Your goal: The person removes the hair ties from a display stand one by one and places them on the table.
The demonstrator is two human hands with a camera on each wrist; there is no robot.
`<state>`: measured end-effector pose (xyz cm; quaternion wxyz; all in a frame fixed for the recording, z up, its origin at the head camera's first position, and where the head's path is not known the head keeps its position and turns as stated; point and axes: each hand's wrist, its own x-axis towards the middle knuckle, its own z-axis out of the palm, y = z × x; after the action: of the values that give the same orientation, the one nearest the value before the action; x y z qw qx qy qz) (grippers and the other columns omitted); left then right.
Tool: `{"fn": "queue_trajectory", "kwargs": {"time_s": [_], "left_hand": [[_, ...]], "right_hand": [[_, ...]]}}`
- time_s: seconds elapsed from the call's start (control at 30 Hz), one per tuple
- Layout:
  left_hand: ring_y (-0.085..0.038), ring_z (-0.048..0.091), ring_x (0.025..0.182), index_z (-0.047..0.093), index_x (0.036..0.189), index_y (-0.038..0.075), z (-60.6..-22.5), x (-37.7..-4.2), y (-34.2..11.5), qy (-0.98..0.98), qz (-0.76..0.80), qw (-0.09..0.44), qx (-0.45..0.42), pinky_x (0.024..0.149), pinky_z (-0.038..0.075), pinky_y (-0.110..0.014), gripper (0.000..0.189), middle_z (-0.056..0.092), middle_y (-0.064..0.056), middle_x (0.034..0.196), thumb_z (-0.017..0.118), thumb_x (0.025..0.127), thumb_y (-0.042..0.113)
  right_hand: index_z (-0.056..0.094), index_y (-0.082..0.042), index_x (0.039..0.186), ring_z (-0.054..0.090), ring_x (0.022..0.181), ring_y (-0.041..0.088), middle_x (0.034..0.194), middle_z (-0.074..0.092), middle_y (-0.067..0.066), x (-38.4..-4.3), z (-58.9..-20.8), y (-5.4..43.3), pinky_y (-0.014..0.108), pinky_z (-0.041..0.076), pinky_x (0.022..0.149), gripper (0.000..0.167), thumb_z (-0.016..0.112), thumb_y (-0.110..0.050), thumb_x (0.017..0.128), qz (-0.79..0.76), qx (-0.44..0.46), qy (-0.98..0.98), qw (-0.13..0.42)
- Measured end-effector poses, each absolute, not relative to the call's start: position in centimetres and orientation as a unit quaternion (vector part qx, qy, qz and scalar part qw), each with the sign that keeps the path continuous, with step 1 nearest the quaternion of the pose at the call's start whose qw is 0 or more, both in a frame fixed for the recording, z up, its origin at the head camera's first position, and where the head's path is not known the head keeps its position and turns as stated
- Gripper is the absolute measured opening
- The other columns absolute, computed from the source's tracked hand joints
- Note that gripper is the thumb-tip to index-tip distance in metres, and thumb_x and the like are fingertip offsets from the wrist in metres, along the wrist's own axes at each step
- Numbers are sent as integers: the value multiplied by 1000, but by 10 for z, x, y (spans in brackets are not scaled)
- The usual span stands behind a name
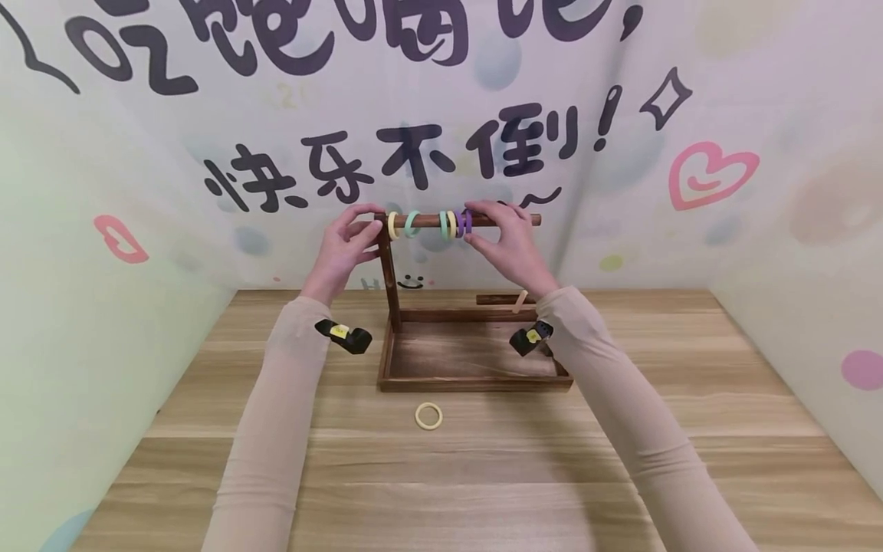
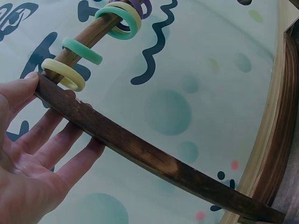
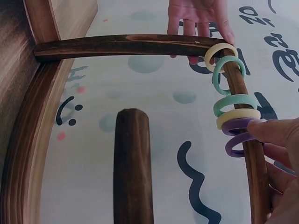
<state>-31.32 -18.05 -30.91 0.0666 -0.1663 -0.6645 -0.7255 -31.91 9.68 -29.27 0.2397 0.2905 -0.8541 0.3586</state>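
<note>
At the head view's centre, my left hand (image 1: 343,247) grips the top of the wooden stand's upright post (image 1: 389,276), thumb at its end and fingers behind it. From there a wooden rod (image 1: 431,220) runs sideways with several rings on it. Nearest the post hang a yellow ring (image 2: 53,64) and a green ring (image 2: 82,50). Farther along, another green ring (image 3: 235,100) and a yellow ring (image 3: 238,116) sit against two purple rings. My right hand (image 1: 512,244) pinches a purple ring (image 3: 233,125) on the rod, its thumb and finger at the ring's edge.
The stand's brown tray base (image 1: 476,386) rests on the wooden table (image 1: 524,475). One loose yellow ring (image 1: 417,416) lies in front of it. Behind the tray shows a lower dark rod (image 1: 493,300) with a beige piece (image 1: 520,301) across it. A printed cloth (image 1: 324,115) hangs behind.
</note>
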Motion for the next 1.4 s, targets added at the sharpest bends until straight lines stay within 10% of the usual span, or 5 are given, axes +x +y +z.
{"fn": "queue_trajectory", "kwargs": {"time_s": [1.4], "left_hand": [[-22,63,98,58,121,16,-310,-313,-182,-685,-705,64,-173,92,49,-49,24,63,-11,112,59,98,19]], "right_hand": [[64,3,118,59,106,31,115,66,16,-319,-286,116,39,29,101,37,76,-6,83,402,256,-836,272]]}}
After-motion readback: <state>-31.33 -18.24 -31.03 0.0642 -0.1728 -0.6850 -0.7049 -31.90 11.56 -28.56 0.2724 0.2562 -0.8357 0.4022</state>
